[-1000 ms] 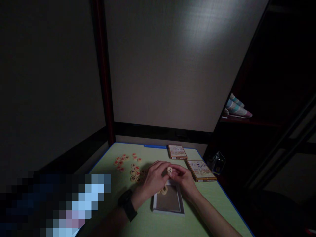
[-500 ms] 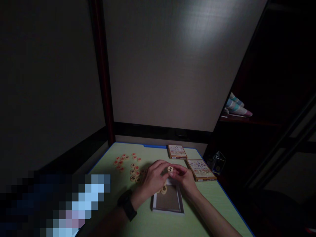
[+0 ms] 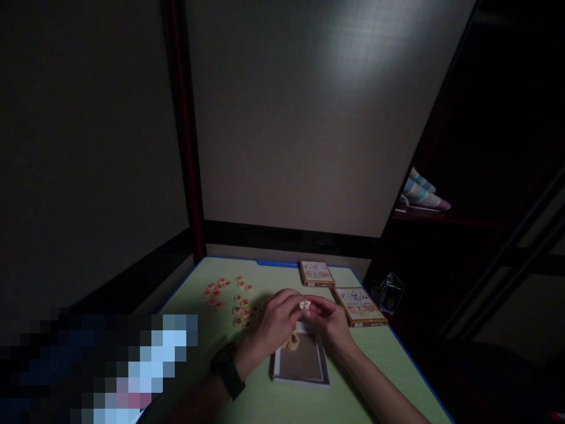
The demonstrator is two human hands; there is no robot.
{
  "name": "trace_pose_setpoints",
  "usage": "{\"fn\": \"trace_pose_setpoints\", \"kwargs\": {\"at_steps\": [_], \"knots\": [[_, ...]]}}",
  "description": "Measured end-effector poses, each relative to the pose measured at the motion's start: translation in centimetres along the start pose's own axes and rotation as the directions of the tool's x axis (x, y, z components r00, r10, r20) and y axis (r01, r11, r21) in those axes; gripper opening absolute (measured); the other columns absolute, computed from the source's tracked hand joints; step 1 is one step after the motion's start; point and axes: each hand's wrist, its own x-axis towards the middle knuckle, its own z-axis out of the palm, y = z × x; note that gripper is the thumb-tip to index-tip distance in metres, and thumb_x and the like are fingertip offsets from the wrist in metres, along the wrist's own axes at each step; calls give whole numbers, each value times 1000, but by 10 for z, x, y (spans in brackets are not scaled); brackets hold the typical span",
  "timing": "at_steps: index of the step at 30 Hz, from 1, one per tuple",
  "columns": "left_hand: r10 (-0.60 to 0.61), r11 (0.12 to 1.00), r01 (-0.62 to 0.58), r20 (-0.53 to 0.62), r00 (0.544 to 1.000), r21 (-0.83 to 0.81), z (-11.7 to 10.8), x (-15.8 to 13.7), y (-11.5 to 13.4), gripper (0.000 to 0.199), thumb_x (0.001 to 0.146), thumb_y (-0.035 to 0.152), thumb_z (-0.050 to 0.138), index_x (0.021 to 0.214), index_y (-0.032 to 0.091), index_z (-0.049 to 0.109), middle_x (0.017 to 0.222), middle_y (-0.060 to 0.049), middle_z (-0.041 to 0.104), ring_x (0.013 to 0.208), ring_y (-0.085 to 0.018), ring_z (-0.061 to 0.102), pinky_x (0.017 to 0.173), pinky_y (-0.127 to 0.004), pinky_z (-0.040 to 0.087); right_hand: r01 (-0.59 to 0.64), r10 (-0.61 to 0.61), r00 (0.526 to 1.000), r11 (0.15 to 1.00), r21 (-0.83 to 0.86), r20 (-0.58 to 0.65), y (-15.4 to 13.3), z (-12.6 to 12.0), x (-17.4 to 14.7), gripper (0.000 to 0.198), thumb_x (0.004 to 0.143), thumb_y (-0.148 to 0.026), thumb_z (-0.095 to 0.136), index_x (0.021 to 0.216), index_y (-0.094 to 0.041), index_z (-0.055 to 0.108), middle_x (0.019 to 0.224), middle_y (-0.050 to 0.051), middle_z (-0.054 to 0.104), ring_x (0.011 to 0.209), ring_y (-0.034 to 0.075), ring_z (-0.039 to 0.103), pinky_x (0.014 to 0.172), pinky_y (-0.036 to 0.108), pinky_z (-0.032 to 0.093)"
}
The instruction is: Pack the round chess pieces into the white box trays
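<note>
A round wooden Chinese chess piece (image 3: 304, 305) with a dark character is held up above the near part of the table. The fingers and thumb of my right hand (image 3: 332, 318) pinch it from the right. My left hand (image 3: 279, 319), with a black watch on its wrist, curls around it from the left, its fingertips partly hidden. Below both hands lies a shallow open box tray (image 3: 301, 377) with a grey-brown bottom. Several chess pieces (image 3: 293, 340) sit in its left part, partly covered by my left hand.
Loose chess pieces with red and dark characters (image 3: 238, 308) are scattered on the green table (image 3: 251, 394) to the left. Two printed boxes, a far one (image 3: 316, 274) and a nearer one (image 3: 359, 306), lie on the right. A dark, shiny package (image 3: 391, 293) stands beyond the table's right edge.
The held chess piece has tilted slightly between my fingers. Both hands otherwise stay over the tray, and the scattered pieces keep their places.
</note>
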Motion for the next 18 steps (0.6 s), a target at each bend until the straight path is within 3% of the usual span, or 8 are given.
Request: {"fn": "trace_pose_setpoints", "kwargs": {"at_steps": [7,12,18], "knots": [[-35,999,35,43,998,1,-4,0,4,38,78,-2,66,109,20,70,96,-4,63,90,-16,62,81,-26,51,44,-44,999,998,-49,-6,3,-1,-1,40,56,-38,89,90,-19,77,85,8,77,77,25,70,72,39,57],[-26,1000,26,50,998,0,-5,0,7,33,78,-1,67,105,18,70,95,-4,63,89,-16,62,80,-24,51,31,-32,999,999,-39,-15,4,0,-1,44,54,-38,89,92,-20,76,84,7,76,75,23,69,71,37,56],[-36,999,36,-69,997,7,-13,9,7,19,79,5,69,95,15,68,94,-5,64,87,-15,62,79,-23,51,122,-135,984,986,-110,-117,1,-2,2,37,61,-46,85,86,-20,76,74,6,72,67,20,64,63,34,54]]}}
